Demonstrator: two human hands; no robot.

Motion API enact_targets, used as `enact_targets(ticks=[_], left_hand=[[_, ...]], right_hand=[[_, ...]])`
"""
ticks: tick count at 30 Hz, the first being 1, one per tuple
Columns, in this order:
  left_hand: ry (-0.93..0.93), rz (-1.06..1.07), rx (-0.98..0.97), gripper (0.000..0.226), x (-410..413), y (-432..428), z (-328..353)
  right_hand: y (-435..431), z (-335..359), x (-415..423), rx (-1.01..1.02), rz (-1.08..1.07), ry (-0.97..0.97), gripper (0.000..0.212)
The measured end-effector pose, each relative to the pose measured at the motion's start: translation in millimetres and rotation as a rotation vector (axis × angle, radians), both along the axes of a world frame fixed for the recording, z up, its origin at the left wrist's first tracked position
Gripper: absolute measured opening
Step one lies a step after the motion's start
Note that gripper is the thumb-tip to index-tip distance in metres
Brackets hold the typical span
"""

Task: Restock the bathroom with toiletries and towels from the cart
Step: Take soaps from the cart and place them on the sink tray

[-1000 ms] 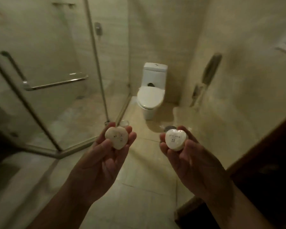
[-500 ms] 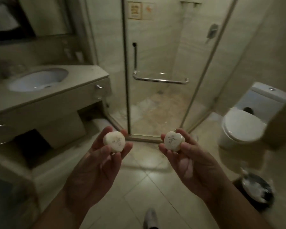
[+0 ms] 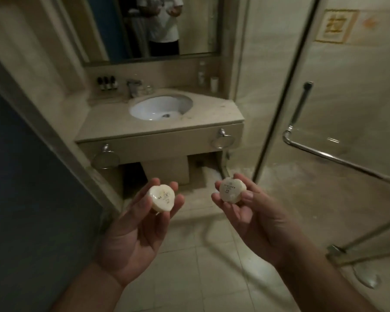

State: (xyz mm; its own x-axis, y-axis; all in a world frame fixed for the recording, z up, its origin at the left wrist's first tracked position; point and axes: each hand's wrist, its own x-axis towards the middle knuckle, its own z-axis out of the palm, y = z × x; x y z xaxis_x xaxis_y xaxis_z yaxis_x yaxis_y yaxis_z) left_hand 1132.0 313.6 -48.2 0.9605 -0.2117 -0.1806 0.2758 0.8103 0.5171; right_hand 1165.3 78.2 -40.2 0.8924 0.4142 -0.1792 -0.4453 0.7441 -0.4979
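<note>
White soaps sit pinched in fingertips, left hand [image 3: 133, 224] and right hand [image 3: 254, 219] palm-up, labels readable, counter [image 3: 113, 122] at twelve o'clock.

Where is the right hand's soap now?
Head view, right of centre: the right hand pinches the right soap in front of the sink counter, roughly level with the left soap in the left hand.

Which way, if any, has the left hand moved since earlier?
Yes, the left hand moved leftward: the shower bar, earlier left of it, is now right.
</note>
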Motion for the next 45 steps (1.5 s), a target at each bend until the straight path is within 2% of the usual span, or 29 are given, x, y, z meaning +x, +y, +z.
enact_targets(ticks=[2, 6, 10, 17, 21, 26, 34, 37, 41, 45], left_hand=[[-0.002, 0.111, 0.048, 0.065, 2.9, 13.2, 7.4], [0.061, 0.322, 0.102, 0.065, 16.5, 46.4, 1.8], [0.039, 0.421, 0.073, 0.063, 46.3, 73.8, -3.2], [0.038, 0.398, 0.041, 0.071, 166.4, 135.1, -7.7], [0.010, 0.332, 0.054, 0.068, 237.5, 164.7, -1.3], [0.040, 0.302, 0.027, 0.067, 297.9, 194.0, -7.3], [0.156, 0.375, -0.015, 0.063, 386.4, 241.4, -41.8], [0.186, 0.465, 0.016, 0.064, 427.2, 259.8, -38.5], [0.225, 0.648, 0.067, 0.037, 483.0, 287.2, -21.6], [0.120, 0.691, 0.117, 0.057, 530.4, 316.8, -12.1]], right_hand=[[17.7, -2.5, 24.2, -0.002, 0.064, 0.030, 0.068], [55.2, -11.8, 68.9, -0.031, 0.181, 0.039, 0.080], [91.8, -16.2, 109.5, -0.048, 0.245, 0.005, 0.077], [145.7, 0.4, 213.6, -0.103, 0.130, -0.058, 0.059], [169.6, 2.4, 271.9, -0.072, 0.055, -0.066, 0.060], [205.5, -10.8, 323.0, -0.085, 0.062, -0.022, 0.060], [256.5, -41.2, 445.1, -0.109, 0.207, 0.072, 0.054], [289.1, -45.2, 504.3, -0.097, 0.265, 0.096, 0.066], [335.7, -32.5, 584.3, -0.062, 0.391, 0.131, 0.072], [376.9, -21.6, 651.4, -0.030, 0.498, 0.091, 0.068]])
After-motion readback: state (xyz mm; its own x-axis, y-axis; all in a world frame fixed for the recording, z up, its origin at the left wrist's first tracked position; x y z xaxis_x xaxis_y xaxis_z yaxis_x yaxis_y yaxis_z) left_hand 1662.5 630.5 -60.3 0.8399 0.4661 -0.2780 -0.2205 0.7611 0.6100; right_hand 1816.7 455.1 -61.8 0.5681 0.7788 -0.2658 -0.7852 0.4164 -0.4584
